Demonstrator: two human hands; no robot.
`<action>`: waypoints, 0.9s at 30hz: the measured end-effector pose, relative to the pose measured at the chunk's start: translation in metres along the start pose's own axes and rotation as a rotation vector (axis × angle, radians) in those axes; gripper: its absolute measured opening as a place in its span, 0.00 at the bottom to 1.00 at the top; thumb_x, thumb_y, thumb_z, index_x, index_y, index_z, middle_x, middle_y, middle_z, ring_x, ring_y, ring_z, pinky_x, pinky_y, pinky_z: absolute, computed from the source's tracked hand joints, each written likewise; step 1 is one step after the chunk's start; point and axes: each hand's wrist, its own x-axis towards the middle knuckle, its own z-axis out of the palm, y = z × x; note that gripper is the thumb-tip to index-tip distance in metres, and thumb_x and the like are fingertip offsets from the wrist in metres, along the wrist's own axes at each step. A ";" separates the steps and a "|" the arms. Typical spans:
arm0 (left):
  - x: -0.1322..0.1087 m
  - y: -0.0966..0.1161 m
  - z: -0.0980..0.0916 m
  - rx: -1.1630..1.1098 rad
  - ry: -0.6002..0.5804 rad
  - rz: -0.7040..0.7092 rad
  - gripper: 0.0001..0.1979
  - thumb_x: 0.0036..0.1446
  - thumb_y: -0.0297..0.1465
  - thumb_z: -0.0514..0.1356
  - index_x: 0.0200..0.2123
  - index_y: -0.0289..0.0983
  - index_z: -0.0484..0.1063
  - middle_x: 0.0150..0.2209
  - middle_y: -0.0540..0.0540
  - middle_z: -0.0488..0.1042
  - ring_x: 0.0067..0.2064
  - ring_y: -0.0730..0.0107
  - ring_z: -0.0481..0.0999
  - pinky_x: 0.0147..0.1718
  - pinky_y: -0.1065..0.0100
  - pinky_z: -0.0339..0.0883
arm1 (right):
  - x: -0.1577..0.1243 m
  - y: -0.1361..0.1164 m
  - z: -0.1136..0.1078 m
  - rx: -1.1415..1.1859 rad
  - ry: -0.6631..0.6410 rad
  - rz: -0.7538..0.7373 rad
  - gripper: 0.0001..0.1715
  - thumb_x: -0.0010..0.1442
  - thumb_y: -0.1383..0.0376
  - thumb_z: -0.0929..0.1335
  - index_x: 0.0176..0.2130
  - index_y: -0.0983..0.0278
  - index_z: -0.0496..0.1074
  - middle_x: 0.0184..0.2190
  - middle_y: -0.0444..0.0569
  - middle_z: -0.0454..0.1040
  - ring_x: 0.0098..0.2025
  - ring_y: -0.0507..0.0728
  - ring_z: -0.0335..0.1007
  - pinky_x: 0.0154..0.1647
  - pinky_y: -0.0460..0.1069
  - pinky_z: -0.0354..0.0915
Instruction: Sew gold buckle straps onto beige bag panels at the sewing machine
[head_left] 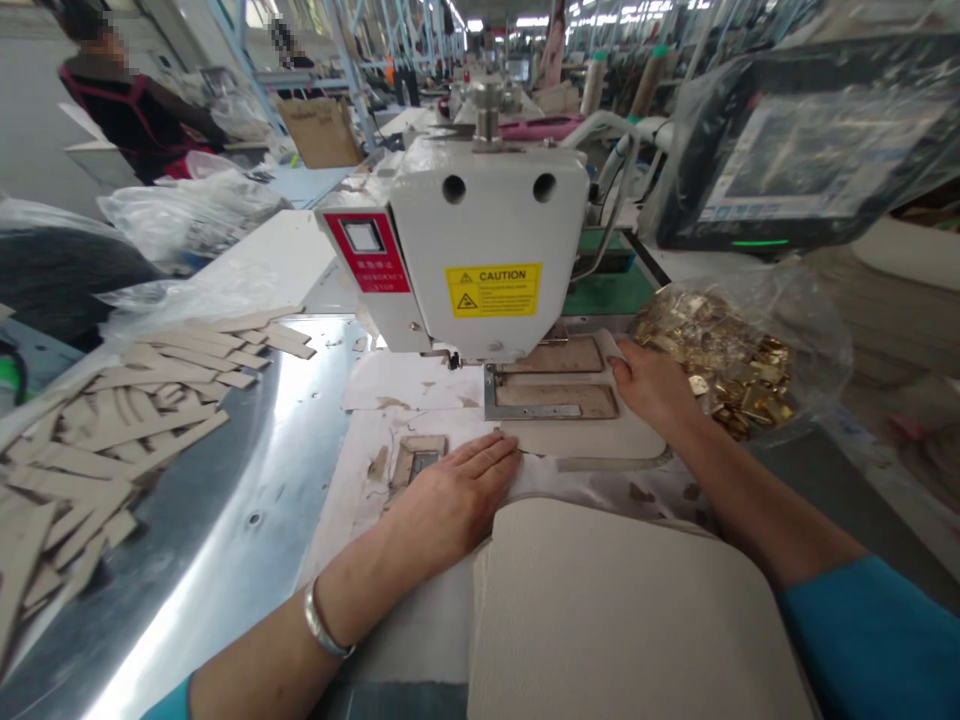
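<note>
A beige leather panel (pixel 581 440) with rounded corners lies under the head of a white industrial sewing machine (pixel 487 230). A metal clamp frame (pixel 536 410) rests on the panel. My left hand (pixel 472 485) lies flat with fingers stretched out, its fingertips at the panel's left edge. At the panel's far right edge, my right hand (pixel 652 385) has its fingers bent around the border, thumb on top, pinching it. A stack of similar beige panels (pixel 630 610) sits in front of me, nearest my body.
Many beige strips (pixel 127 420) are heaped on the metal table (pixel 255 480) at left. A plastic bag of gold-coloured metal pieces (pixel 739 365) stands at right, below a plastic-covered control screen (pixel 810 150). Another person (pixel 127 90) sits at the back left.
</note>
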 end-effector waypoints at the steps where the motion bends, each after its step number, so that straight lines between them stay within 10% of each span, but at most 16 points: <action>1: 0.000 -0.001 0.003 0.030 -0.009 0.019 0.26 0.61 0.21 0.49 0.63 0.30 0.60 0.65 0.37 0.62 0.67 0.59 0.59 0.65 0.55 0.58 | 0.000 0.000 0.000 0.000 0.003 -0.006 0.22 0.66 0.61 0.57 0.46 0.66 0.75 0.34 0.59 0.78 0.37 0.66 0.75 0.37 0.54 0.65; 12: 0.017 0.001 0.005 0.024 -0.026 0.008 0.27 0.59 0.24 0.53 0.63 0.34 0.61 0.58 0.36 0.66 0.61 0.53 0.63 0.62 0.51 0.61 | -0.005 0.008 0.002 0.301 0.236 -0.023 0.35 0.61 0.61 0.64 0.62 0.75 0.60 0.45 0.65 0.76 0.45 0.69 0.73 0.44 0.60 0.68; 16: 0.019 -0.001 0.008 0.022 -0.016 -0.005 0.27 0.60 0.28 0.56 0.63 0.36 0.62 0.57 0.37 0.64 0.60 0.52 0.62 0.59 0.51 0.64 | -0.025 0.040 -0.029 0.341 0.375 -0.219 0.23 0.64 0.63 0.60 0.56 0.66 0.68 0.47 0.58 0.76 0.50 0.63 0.72 0.53 0.59 0.66; 20: 0.018 -0.004 0.010 0.015 -0.023 -0.007 0.28 0.60 0.29 0.57 0.64 0.37 0.62 0.57 0.37 0.63 0.60 0.51 0.60 0.58 0.52 0.64 | -0.040 0.069 -0.045 -0.014 0.268 -0.313 0.22 0.64 0.58 0.64 0.56 0.59 0.71 0.63 0.54 0.64 0.66 0.72 0.52 0.64 0.72 0.45; 27: 0.018 -0.005 0.010 0.025 -0.052 -0.016 0.31 0.56 0.27 0.58 0.64 0.38 0.61 0.57 0.38 0.63 0.60 0.52 0.60 0.59 0.52 0.63 | -0.017 0.076 -0.014 -0.110 0.210 -0.055 0.27 0.66 0.54 0.62 0.62 0.54 0.66 0.68 0.53 0.55 0.65 0.74 0.50 0.59 0.71 0.53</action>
